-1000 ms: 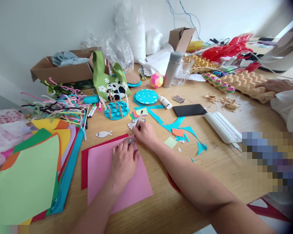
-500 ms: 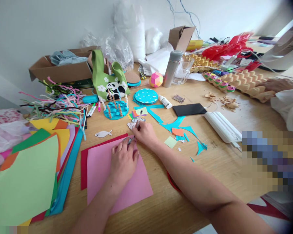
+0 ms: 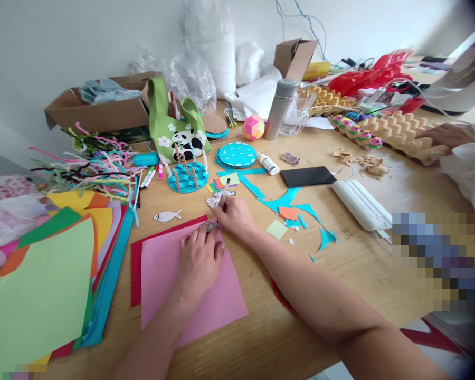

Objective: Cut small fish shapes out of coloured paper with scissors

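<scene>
One pen in curled right fingers, left fingers flat on one pink sheet

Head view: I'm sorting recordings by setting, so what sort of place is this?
Probably a craft room or similar workspace: the wooden table holds a stack of coloured paper, a heap of fuzzy craft stems and cut blue paper scraps.

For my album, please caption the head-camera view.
Right hand grips a pen, left hand rests on pink paper, fish cutouts lying nearby.
</scene>
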Tool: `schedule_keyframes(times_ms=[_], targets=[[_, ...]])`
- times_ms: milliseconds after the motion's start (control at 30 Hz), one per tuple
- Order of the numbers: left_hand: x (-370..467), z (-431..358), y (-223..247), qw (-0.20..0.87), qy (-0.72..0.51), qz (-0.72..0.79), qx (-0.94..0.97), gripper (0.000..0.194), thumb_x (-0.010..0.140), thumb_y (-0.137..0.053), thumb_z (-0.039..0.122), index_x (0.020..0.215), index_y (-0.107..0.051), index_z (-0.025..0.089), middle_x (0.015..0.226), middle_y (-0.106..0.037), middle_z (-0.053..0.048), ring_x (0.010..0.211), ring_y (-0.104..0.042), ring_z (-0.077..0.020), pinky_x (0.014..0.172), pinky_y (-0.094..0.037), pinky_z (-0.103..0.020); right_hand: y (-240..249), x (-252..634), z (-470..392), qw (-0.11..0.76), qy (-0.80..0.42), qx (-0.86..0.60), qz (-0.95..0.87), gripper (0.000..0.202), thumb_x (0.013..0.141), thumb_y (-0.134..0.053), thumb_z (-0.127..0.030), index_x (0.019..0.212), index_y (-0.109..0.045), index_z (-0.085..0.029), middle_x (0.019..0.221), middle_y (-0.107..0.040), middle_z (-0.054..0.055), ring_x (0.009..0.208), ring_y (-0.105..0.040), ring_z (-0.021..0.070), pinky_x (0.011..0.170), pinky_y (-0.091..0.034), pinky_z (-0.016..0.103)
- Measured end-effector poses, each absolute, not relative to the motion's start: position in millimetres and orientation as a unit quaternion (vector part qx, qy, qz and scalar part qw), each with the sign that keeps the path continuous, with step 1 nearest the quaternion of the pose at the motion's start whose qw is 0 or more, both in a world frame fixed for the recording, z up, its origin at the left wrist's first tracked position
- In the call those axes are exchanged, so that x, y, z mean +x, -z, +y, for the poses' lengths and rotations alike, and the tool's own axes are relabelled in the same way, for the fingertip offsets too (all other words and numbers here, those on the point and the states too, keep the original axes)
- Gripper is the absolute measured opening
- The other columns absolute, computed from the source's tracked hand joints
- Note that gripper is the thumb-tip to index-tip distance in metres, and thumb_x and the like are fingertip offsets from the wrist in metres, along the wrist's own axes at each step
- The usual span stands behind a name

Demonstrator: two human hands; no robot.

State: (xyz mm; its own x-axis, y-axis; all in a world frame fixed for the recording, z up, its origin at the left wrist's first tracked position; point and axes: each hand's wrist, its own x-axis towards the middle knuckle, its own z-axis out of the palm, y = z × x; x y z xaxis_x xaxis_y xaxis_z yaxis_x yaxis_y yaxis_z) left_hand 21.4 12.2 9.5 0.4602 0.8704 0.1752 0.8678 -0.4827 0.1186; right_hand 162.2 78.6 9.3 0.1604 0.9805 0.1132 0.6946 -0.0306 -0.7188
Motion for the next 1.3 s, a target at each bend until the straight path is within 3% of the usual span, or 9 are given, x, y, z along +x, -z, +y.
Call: schedule_keyframes(times_ms=[667, 1000, 1300], targets=[[21.2, 8.9, -9.9, -0.003, -0.131, 0.503, 0.854, 0.029, 0.095, -0.044, 0.029, 0.117, -0.060, 0.020, 0.129, -0.059, -0.012, 0.114, -0.054, -0.0277, 0.090, -0.039, -0.045, -27.2, 168.9, 73.8, 0.257, -0.239, -0.618, -0.703, 0.014, 0.076, -0.052, -0.014, 0.065, -0.047, -0.020, 0.057, -0.052, -0.002, 0.052, -0.045, 0.0127, 0.053, -0.029, 0.024], [21.2, 8.4, -9.0, 0.006, -0.139, 0.506, 0.851, 0.032, 0.094, -0.046, 0.028, 0.122, -0.057, 0.017, 0.130, -0.058, -0.012, 0.115, -0.053, -0.0264, 0.090, -0.040, -0.044, -6.3, 174.8, 50.2, 0.351, -0.281, -0.635, -0.628, 0.019, 0.082, -0.049, -0.029, 0.066, -0.050, -0.019, 0.060, -0.056, 0.001, 0.053, -0.049, 0.0129, 0.052, -0.034, 0.024], [21.5, 8.4, -8.9, -0.004, -0.133, 0.504, 0.853, 0.034, 0.094, -0.046, 0.028, 0.123, -0.057, 0.017, 0.130, -0.058, -0.013, 0.115, -0.053, -0.0268, 0.090, -0.041, -0.044, -3.8, 174.4, 47.9, 0.364, -0.269, -0.628, -0.633, 0.016, 0.081, -0.048, -0.028, 0.066, -0.047, -0.021, 0.055, -0.052, -0.001, 0.049, -0.047, 0.0127, 0.051, -0.033, 0.024]])
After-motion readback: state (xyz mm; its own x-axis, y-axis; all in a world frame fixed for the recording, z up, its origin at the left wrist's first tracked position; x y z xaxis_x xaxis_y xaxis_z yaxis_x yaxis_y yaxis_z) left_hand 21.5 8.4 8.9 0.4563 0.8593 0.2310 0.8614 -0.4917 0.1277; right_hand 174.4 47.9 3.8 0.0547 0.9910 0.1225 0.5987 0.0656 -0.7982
